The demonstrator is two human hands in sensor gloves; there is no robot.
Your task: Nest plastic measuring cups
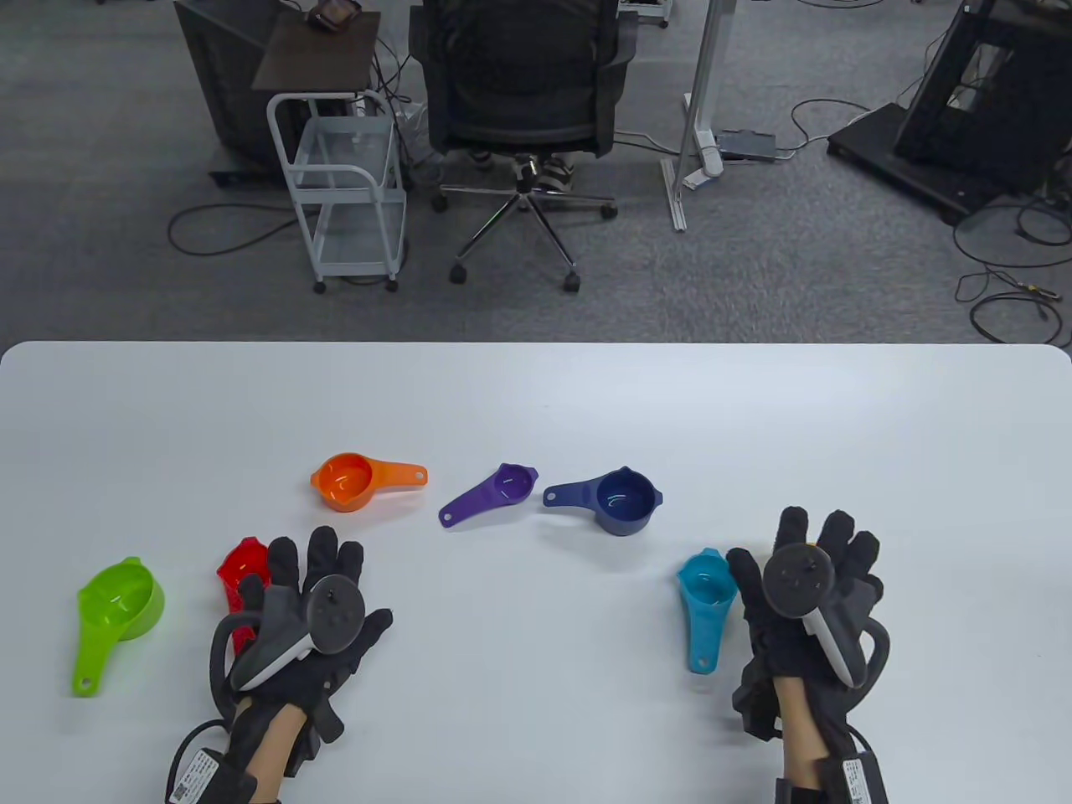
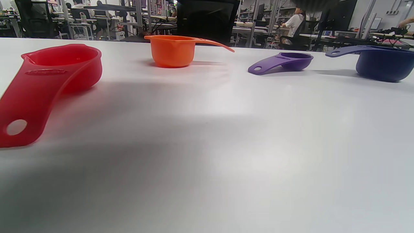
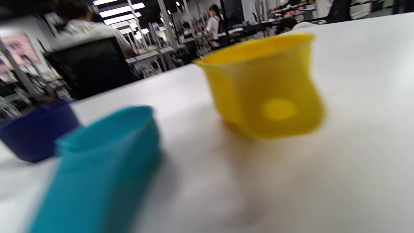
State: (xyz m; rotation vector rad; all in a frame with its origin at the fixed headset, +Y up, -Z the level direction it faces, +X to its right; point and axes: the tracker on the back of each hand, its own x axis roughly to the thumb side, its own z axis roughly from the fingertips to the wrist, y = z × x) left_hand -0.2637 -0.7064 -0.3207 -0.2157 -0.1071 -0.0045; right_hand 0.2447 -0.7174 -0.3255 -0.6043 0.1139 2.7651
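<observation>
1. Green measuring cup [image 1: 117, 605] at 9 o'clock on the surface [image 1: 536, 394]: light, stiff, slippery plastic; grip its handle.
2. Left hand [image 1: 306, 624] over the red cup [image 1: 243, 569], fingers released.
3. Right hand [image 1: 808, 603] beside the teal cup [image 1: 705, 599], fingers spread, grasping nothing.

We cannot read any words or numbers here. The red cup [image 2: 48, 74] has a small raised oval mark on its handle, but the letters in it are too faint for us to make out. At about 7 o'clock and 5 o'clock by the wrists we see small white tags [image 1: 194, 775] with tiny print, too small for us to read.
</observation>
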